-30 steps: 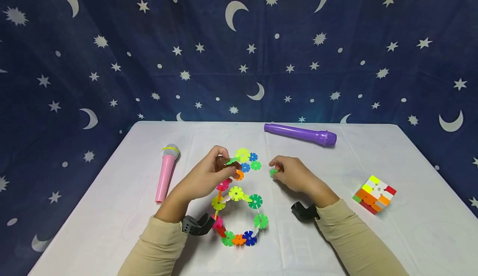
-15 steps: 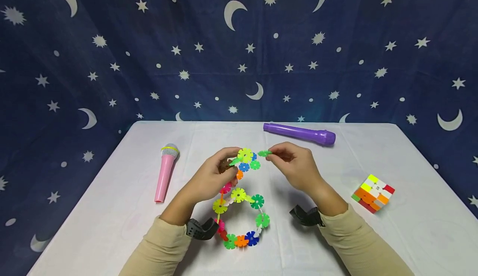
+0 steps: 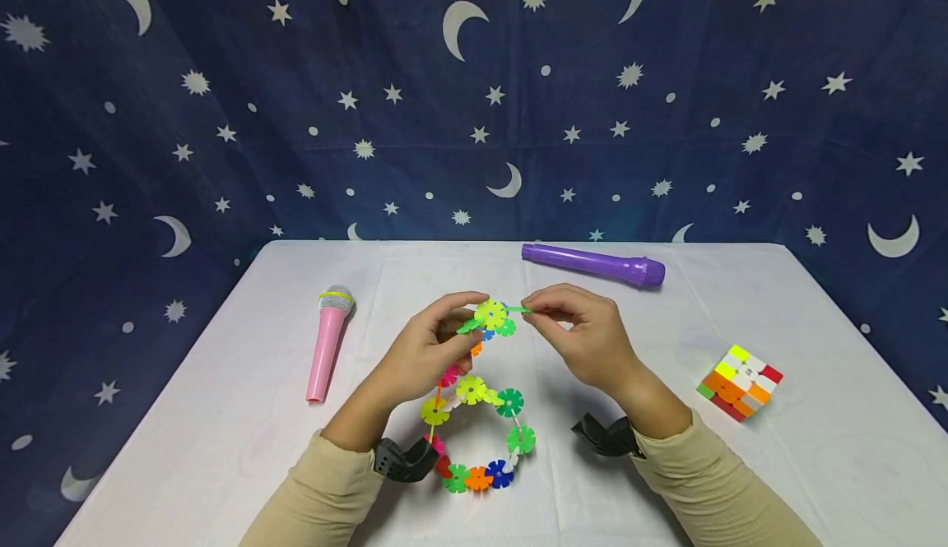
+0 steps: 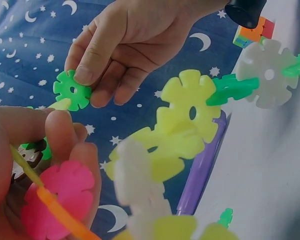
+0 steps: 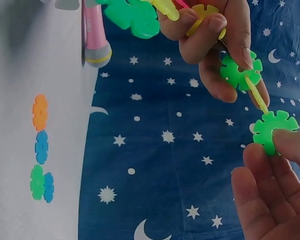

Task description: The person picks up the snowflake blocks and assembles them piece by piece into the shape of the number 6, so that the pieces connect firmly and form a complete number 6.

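Observation:
My left hand (image 3: 425, 354) grips one end of a chain of flower-shaped interlocking discs. At that end a green disc (image 5: 232, 72) lies under the fingertips, with a yellow disc (image 3: 490, 314) slotted into it. In my right hand (image 3: 588, 337), thumb and fingers pinch a separate green disc (image 5: 274, 129) by its edge. Its rim meets the yellow disc's outer edge, the two turned across each other. A pink disc (image 4: 60, 197) shows by the left palm. Below the hands, the chain forms a ring of coloured discs (image 3: 522, 440).
Loose discs lie on the white table beyond the left hand: orange (image 5: 40, 112), blue (image 5: 41, 147) and green (image 5: 37, 182) among them. A pink microphone (image 3: 330, 345) lies left, a purple microphone (image 3: 592, 266) at the back. A puzzle cube (image 3: 741, 382) sits at the right.
My right hand has brought its green disc up and left to the yellow disc, and the disc has turned edge-on. The left hand has shifted slightly right with the chain.

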`<state>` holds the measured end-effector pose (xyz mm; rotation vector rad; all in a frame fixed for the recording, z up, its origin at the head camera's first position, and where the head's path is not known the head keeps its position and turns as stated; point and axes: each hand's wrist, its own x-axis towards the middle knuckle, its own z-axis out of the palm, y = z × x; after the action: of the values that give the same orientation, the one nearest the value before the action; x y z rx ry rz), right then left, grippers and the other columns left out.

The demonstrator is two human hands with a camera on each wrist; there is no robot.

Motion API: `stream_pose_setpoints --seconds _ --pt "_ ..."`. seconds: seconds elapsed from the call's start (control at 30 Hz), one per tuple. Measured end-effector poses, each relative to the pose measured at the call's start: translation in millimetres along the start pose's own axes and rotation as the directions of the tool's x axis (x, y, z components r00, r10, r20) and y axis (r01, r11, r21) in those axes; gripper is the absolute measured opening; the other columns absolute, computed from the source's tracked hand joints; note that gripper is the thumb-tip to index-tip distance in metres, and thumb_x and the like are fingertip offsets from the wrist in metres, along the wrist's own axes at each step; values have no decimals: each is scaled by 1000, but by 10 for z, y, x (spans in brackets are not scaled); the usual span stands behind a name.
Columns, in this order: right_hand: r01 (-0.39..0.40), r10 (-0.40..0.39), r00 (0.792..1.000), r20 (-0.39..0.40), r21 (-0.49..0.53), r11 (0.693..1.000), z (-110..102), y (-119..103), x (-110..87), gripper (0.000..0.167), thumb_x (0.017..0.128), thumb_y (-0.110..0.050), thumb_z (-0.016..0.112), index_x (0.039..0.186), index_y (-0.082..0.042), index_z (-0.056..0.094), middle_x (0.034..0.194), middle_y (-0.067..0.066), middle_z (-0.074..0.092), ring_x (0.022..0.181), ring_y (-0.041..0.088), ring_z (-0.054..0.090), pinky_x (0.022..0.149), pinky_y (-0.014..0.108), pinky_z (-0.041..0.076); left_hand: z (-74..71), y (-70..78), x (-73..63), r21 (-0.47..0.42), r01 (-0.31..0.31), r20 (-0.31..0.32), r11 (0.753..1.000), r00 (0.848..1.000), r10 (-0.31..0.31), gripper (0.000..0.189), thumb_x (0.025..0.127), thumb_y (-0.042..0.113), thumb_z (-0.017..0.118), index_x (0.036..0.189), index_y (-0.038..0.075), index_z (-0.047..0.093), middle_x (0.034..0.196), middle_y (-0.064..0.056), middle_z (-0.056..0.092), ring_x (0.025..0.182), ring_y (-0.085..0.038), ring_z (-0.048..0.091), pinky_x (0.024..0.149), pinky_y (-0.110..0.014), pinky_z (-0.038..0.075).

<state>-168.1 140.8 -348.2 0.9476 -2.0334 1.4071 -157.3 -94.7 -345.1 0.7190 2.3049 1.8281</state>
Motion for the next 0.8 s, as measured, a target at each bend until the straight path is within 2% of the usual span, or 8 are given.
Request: stream_pose_setpoints --seconds 0.37,0.53,0.63,0.8 --pt "1 -1 1000 4 15 1000 25 3 -15 23 77 20 73 91 1 73 93 9 72 86 23 69 78 24 56 15 15 -15 -4 -13 -11 1000 1000 13 40 98 3 59 138 6 54 108 -19 63 61 -22 59 58 -29 53" --pt "29 -29 1000 2 24 999 27 9 -10 25 76 22 73 91 2 73 94 10 72 88 20 68 79 25 56 13 13 -15 -5 -13 -9 1000 1000 13 40 98 2 59 137 6 54 107 -18 63 61 -22 59 58 -29 53" --pt "55 -55 998 -14 14 998 21 13 0 26 75 23 74 92 4 74 95 11 72 89 19 69 79 24 56 9 8 -11 4 -13 -3 1000 1000 13 39 98 2 59 137 6 55 106 -18 64 65 -23 63 62 -31 56" --pt "64 -64 997 -42 8 998 16 22 4 27 73 23 75 94 7 75 94 14 73 90 15 69 78 21 55 5 8 -7 30 -17 8 999 1000 17 38 98 5 59 136 7 55 109 -16 68 81 -25 71 78 -36 58"
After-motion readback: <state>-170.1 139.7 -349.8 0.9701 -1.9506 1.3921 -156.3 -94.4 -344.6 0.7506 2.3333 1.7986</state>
